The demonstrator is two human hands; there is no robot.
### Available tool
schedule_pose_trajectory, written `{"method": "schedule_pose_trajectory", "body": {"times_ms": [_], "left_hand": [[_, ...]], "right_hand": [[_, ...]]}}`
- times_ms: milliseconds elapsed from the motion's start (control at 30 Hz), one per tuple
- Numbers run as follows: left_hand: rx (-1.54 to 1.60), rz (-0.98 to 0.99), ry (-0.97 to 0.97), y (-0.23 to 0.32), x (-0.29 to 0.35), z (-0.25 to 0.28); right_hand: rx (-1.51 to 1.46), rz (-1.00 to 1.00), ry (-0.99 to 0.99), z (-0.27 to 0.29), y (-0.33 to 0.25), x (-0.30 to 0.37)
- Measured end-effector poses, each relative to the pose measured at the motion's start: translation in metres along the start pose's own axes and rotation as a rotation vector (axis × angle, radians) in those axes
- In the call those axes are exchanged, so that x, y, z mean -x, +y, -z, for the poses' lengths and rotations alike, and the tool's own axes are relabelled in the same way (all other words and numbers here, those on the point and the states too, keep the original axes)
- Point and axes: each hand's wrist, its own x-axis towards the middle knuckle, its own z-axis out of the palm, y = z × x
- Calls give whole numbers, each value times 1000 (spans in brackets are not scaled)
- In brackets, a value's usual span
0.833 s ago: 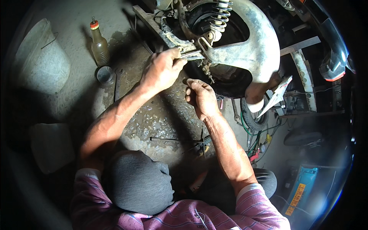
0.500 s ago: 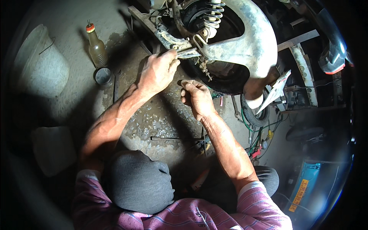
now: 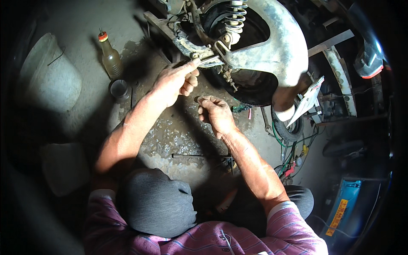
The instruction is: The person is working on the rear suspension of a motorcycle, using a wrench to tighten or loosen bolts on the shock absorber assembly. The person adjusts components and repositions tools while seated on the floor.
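Wrench (image 3: 208, 62), a slim bright-metal tool, lies with its long axis left to right, slightly tilted, its right end at a bolt on the grimy swing arm (image 3: 187, 44) at the far middle. Left hand (image 3: 174, 80) is clamped round its handle, index finger stretched along it. Right hand (image 3: 216, 112) is curled closed just near of it, pinching a small dark part I cannot make out. A blue box (image 3: 346, 199) with a narrow yellow label lies at near right. At far left stands an amber plastic bottle (image 3: 111, 59) with an orange cap, beside a small round tin (image 3: 120, 88). A coiled steel spring (image 3: 234, 17) and a dusty silver mudguard (image 3: 284, 46) curve over the black tyre (image 3: 255, 87).
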Motion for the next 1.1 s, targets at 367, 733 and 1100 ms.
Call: {"method": "schedule_pose_trajectory", "body": {"times_ms": [367,733,1100], "left_hand": [[-960,-1002,187,14,13,-12],[-209,-174,-95,3,-2,-6],[-254,-17,12,-5,3,1]], "right_hand": [[22,-4,-20,-8,5,2],[22,-48,-18,-6,19,1],[22,-57,-40,-7,25,1]]}}
